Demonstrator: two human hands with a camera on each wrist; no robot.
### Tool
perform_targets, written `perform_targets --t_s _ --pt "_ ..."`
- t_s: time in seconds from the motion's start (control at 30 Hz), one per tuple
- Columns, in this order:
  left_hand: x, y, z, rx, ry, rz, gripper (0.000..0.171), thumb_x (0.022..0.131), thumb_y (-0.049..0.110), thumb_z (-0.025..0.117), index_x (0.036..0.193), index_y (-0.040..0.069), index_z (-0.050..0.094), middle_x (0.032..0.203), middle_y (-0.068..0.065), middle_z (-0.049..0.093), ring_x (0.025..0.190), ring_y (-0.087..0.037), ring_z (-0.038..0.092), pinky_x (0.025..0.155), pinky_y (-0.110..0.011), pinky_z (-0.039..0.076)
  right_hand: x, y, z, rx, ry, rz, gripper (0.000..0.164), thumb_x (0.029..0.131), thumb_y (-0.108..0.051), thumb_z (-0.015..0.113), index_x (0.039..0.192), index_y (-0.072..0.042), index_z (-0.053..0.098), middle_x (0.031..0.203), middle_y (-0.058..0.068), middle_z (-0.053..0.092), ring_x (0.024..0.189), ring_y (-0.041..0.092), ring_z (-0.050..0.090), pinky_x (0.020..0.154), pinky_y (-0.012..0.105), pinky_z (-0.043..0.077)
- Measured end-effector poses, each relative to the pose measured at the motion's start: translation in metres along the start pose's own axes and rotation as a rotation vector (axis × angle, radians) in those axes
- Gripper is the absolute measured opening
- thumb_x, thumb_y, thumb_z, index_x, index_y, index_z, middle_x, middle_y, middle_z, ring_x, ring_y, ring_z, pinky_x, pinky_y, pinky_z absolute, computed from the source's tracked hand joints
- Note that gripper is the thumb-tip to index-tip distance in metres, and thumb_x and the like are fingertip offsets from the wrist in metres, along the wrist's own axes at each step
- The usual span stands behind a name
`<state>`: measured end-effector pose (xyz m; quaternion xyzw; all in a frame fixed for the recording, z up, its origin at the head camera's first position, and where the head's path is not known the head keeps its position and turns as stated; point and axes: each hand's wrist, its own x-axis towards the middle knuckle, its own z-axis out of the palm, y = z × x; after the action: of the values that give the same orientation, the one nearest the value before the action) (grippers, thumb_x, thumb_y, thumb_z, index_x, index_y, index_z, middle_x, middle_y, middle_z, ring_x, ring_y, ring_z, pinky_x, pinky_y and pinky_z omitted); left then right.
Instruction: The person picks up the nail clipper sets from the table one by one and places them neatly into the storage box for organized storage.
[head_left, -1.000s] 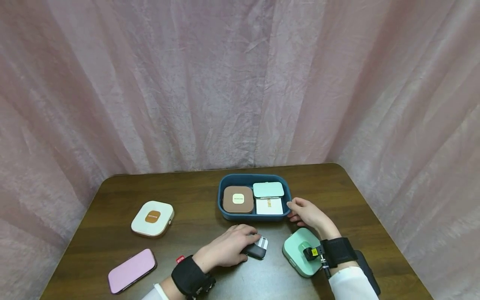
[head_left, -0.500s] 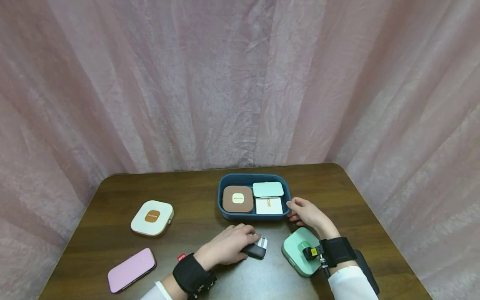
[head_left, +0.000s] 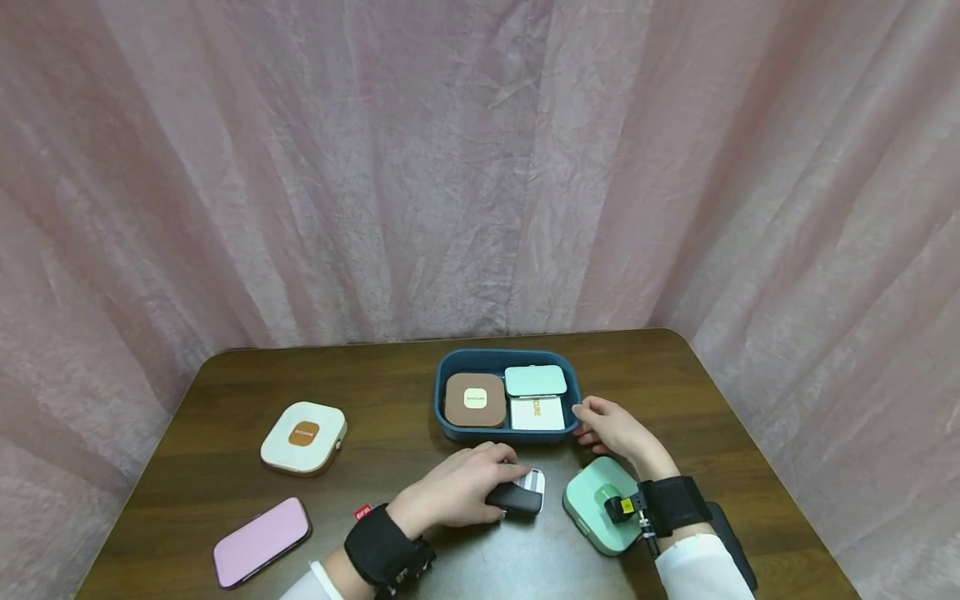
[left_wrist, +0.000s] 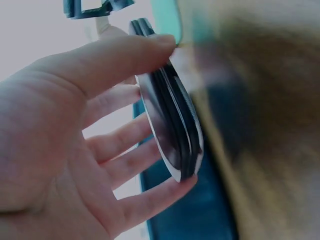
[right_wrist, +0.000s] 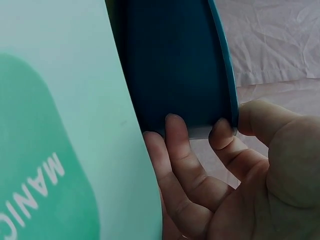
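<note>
My left hand (head_left: 465,487) holds a small flat rounded case, black with a pale silvery face (head_left: 516,498), between thumb and fingers. Seen edge-on in the left wrist view, the black-and-silver case (left_wrist: 172,117) has several thin dark layers. My right hand (head_left: 618,429) pinches the right rim of a dark blue tray (head_left: 471,435), thumb on one side of the wall and index finger on the other. In the tray lie a brown square case (head_left: 489,392), a mint case (head_left: 536,381) and a white case with gold lettering (head_left: 537,414).
Below my right wrist lies a mint-green square case (head_left: 596,500), large in the right wrist view. To the left are a white rounded case with an orange label (head_left: 288,446) and a pink phone-shaped case (head_left: 258,542). A pink curtain (head_left: 480,167) hangs behind the wooden table (head_left: 375,375).
The black-and-silver case has shifted slightly right and turned in my left hand, with the thumb and fingers now farther round it. My right hand stays at the tray's rim.
</note>
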<state>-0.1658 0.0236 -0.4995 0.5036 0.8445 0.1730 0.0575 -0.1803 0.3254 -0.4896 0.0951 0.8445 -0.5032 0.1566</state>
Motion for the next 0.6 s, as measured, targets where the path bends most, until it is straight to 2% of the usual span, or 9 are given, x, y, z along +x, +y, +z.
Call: perform_targets --t_s 0.1,0.4,0.6 --pt "0.002 0.001 -0.006 -0.017 0.037 0.018 0.067 0.087 0.029 0.092 0.148 0.022 0.066 0.13 0.002 0.064 0.111 -0.01 0.059 0.091 -0.028 0.053 0.0 -0.001 0.0 0.004 0.001 0.002 0.034 0.113 -0.035 0.051 0.102 -0.004 0.055 0.105 0.014 0.068 0.094 0.027 0.067 0.076 0.04 0.051" --pt "0.016 0.0 -0.026 0.03 0.129 0.017 0.067 0.085 0.034 0.093 0.146 0.024 0.067 0.132 0.001 0.064 0.106 -0.011 0.062 0.085 -0.028 0.054 -0.001 -0.001 0.0 0.006 0.0 0.005 0.032 0.113 -0.033 0.052 0.102 -0.004 0.056 0.103 0.015 0.068 0.094 0.028 0.067 0.075 0.039 0.05" --pt "0.032 0.0 -0.039 0.006 0.183 -0.027 0.068 0.084 0.034 0.093 0.146 0.023 0.068 0.133 -0.001 0.066 0.105 -0.013 0.061 0.081 -0.027 0.053 -0.001 -0.001 -0.001 0.005 -0.007 0.002 0.032 0.114 -0.034 0.051 0.103 -0.004 0.056 0.104 0.015 0.067 0.095 0.029 0.067 0.075 0.04 0.05"
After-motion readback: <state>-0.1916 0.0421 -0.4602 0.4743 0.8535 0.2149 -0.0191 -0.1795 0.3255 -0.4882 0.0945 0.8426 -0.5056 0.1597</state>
